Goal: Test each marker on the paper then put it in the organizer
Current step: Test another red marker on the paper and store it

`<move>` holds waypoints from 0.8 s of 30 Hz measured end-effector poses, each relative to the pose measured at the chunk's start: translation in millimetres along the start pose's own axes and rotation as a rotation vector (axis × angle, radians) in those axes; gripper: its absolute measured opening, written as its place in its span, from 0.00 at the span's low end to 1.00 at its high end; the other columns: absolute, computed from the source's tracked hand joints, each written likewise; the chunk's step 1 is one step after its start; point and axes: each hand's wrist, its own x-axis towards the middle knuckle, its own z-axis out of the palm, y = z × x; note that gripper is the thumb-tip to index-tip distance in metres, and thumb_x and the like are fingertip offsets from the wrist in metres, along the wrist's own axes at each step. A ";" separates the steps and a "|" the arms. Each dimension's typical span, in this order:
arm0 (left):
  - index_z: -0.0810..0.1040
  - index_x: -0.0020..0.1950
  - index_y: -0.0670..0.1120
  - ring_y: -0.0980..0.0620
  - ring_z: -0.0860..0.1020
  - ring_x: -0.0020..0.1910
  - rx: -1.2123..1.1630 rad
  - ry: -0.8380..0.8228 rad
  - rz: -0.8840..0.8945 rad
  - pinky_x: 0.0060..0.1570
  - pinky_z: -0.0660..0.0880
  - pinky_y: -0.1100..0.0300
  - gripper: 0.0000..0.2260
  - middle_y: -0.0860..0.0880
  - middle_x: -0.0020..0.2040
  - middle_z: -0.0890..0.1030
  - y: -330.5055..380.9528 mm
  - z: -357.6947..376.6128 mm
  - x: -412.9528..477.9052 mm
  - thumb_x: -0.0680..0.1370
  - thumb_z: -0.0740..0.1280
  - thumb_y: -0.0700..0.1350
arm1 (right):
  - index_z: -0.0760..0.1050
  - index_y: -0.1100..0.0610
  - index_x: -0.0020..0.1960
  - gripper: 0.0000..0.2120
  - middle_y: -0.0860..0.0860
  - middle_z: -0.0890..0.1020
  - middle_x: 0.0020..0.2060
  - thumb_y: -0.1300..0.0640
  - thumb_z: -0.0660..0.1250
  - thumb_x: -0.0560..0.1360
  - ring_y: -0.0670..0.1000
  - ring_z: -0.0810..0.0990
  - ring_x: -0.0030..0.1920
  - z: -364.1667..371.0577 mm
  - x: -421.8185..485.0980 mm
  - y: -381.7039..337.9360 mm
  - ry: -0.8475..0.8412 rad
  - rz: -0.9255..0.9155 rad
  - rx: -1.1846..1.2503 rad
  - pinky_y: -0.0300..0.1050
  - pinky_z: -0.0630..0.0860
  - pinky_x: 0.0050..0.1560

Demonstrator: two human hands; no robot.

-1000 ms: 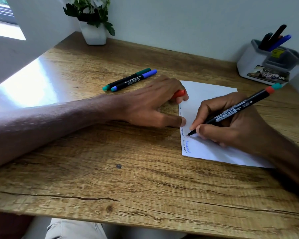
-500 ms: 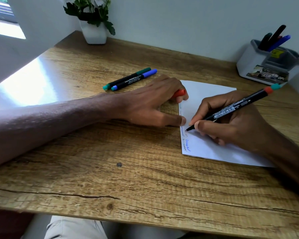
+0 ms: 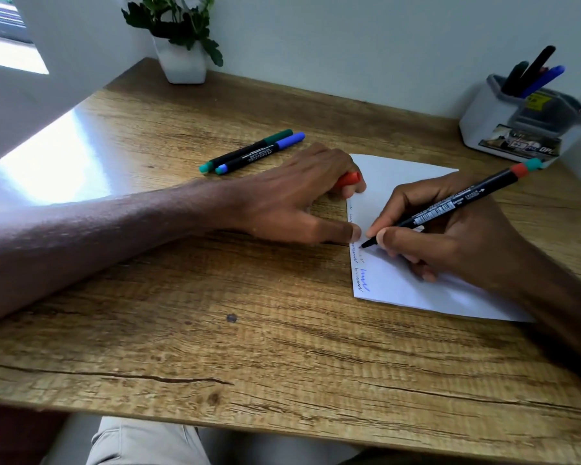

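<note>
Two capped markers (image 3: 254, 152) wait untested on the desk (image 3: 182, 330), clear of your work. Your left hand (image 3: 296, 199) curls round a red cap (image 3: 349, 179), thumb pinning the paper (image 3: 399, 286) so it can't slide. Your right hand (image 3: 450, 236) pinches the black marker (image 3: 450, 206), tip on the sheet. The organizer (image 3: 483, 129) sits well apart, far right.

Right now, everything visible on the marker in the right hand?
The marker is slim and black-barrelled, looks plastic, with white print and a barcode label, and a red band and teal tip at the rear end. It is uncapped and tilted, tip down on the left edge of the paper. The right hand grips it near the tip.
</note>
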 end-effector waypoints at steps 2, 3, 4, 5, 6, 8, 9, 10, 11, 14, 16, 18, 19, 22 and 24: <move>0.71 0.67 0.52 0.57 0.71 0.59 -0.002 0.002 0.002 0.62 0.72 0.54 0.28 0.58 0.55 0.73 -0.1 -0.2 0.1 0.73 0.64 0.66 | 0.83 0.65 0.40 0.08 0.53 0.81 0.25 0.75 0.71 0.73 0.53 0.73 0.17 0.7 0.4 -0.4 0.005 0.007 0.001 0.40 0.70 0.20; 0.71 0.68 0.52 0.57 0.71 0.59 -0.005 -0.001 0.002 0.61 0.72 0.55 0.28 0.58 0.54 0.73 -0.1 -0.5 0.1 0.73 0.64 0.66 | 0.83 0.65 0.40 0.07 0.54 0.81 0.25 0.74 0.71 0.73 0.54 0.73 0.17 0.9 0.5 -0.4 0.007 0.012 0.002 0.40 0.70 0.20; 0.71 0.68 0.52 0.57 0.71 0.59 -0.008 -0.004 0.002 0.61 0.72 0.55 0.28 0.58 0.54 0.73 -0.2 -0.6 0.0 0.73 0.64 0.66 | 0.83 0.65 0.41 0.07 0.54 0.81 0.25 0.74 0.71 0.73 0.54 0.73 0.17 0.9 0.5 -0.4 0.007 0.015 0.004 0.41 0.70 0.20; 0.71 0.68 0.52 0.57 0.70 0.59 -0.009 -0.007 0.003 0.61 0.72 0.55 0.28 0.58 0.54 0.72 -0.3 -0.8 -0.1 0.73 0.64 0.66 | 0.83 0.65 0.40 0.07 0.54 0.81 0.25 0.74 0.71 0.73 0.54 0.73 0.17 0.8 0.9 0.1 0.007 0.018 0.008 0.41 0.70 0.19; 0.71 0.68 0.52 0.57 0.70 0.58 -0.010 -0.008 0.003 0.61 0.72 0.55 0.28 0.58 0.54 0.72 -0.6 -0.7 -0.2 0.73 0.64 0.66 | 0.83 0.65 0.40 0.07 0.54 0.81 0.25 0.74 0.71 0.73 0.54 0.73 0.17 0.4 1.0 0.8 0.008 0.020 0.010 0.41 0.70 0.19; 0.71 0.68 0.52 0.57 0.70 0.58 -0.005 -0.004 0.007 0.61 0.72 0.55 0.28 0.59 0.53 0.72 -1.5 -0.4 0.0 0.73 0.64 0.66 | 0.82 0.65 0.39 0.08 0.54 0.80 0.25 0.75 0.71 0.73 0.54 0.73 0.17 -0.4 1.6 2.1 0.004 0.019 0.011 0.41 0.70 0.20; 0.71 0.68 0.52 0.57 0.70 0.58 -0.001 -0.005 0.008 0.61 0.72 0.55 0.28 0.59 0.53 0.72 -1.6 -0.4 0.0 0.73 0.63 0.66 | 0.82 0.66 0.39 0.07 0.54 0.80 0.25 0.75 0.71 0.73 0.54 0.73 0.17 0.0 1.6 2.1 0.001 0.018 0.021 0.41 0.70 0.20; 0.70 0.68 0.52 0.57 0.70 0.58 0.004 -0.012 0.005 0.61 0.72 0.55 0.28 0.59 0.54 0.72 -1.6 -0.7 0.4 0.74 0.63 0.66 | 0.82 0.67 0.39 0.06 0.55 0.79 0.25 0.75 0.72 0.72 0.55 0.72 0.17 0.2 1.4 2.0 0.002 0.022 0.051 0.41 0.70 0.20; 0.70 0.68 0.52 0.57 0.70 0.59 0.006 -0.023 -0.001 0.61 0.71 0.55 0.27 0.59 0.54 0.72 -1.5 -0.9 0.6 0.74 0.63 0.66 | 0.81 0.68 0.39 0.04 0.56 0.78 0.25 0.74 0.71 0.72 0.56 0.71 0.18 0.4 1.2 2.6 0.013 0.034 0.105 0.42 0.70 0.19; 0.72 0.66 0.51 0.57 0.70 0.60 -0.047 -0.004 -0.002 0.64 0.70 0.55 0.21 0.59 0.56 0.73 -4.0 1.3 -0.4 0.80 0.59 0.63 | 0.80 0.70 0.42 0.04 0.60 0.76 0.28 0.75 0.68 0.74 0.57 0.69 0.25 -1.5 0.5 6.7 0.099 0.074 0.255 0.42 0.70 0.20; 0.73 0.66 0.48 0.56 0.70 0.63 -0.112 0.115 0.026 0.66 0.66 0.61 0.15 0.54 0.61 0.74 -7.4 3.3 -2.3 0.86 0.56 0.55 | 0.81 0.69 0.44 0.04 0.60 0.77 0.30 0.73 0.68 0.75 0.55 0.71 0.28 -4.9 0.7 7.9 0.144 0.067 0.287 0.42 0.70 0.21; 0.74 0.63 0.46 0.55 0.71 0.63 -0.154 0.245 0.061 0.65 0.63 0.67 0.12 0.51 0.62 0.76 -8.4 3.7 -3.9 0.87 0.55 0.48 | 0.83 0.66 0.47 0.03 0.60 0.80 0.34 0.68 0.70 0.75 0.55 0.74 0.32 -10.0 0.1 7.8 0.159 0.041 0.313 0.42 0.71 0.23; 0.74 0.61 0.46 0.54 0.71 0.63 -0.162 0.295 0.079 0.65 0.64 0.65 0.11 0.51 0.61 0.76 -9.0 3.9 -4.2 0.87 0.54 0.47 | 0.83 0.65 0.49 0.05 0.60 0.81 0.36 0.65 0.70 0.74 0.55 0.75 0.33 -12.6 -0.2 8.2 0.161 0.024 0.326 0.43 0.72 0.23; 0.75 0.56 0.48 0.53 0.73 0.61 -0.131 0.385 0.127 0.63 0.67 0.59 0.08 0.52 0.60 0.77 -8.7 3.4 -2.0 0.86 0.56 0.45 | 0.83 0.65 0.53 0.10 0.61 0.83 0.41 0.63 0.67 0.75 0.56 0.79 0.38 -19.8 1.1 7.0 0.183 -0.015 0.347 0.45 0.75 0.27; 0.77 0.58 0.48 0.54 0.73 0.61 -0.095 0.404 0.136 0.62 0.69 0.57 0.07 0.53 0.60 0.78 -8.0 3.5 -0.4 0.86 0.59 0.45 | 0.81 0.66 0.55 0.11 0.61 0.84 0.43 0.64 0.66 0.75 0.57 0.82 0.40 -23.3 1.8 6.4 0.230 -0.042 0.320 0.46 0.77 0.29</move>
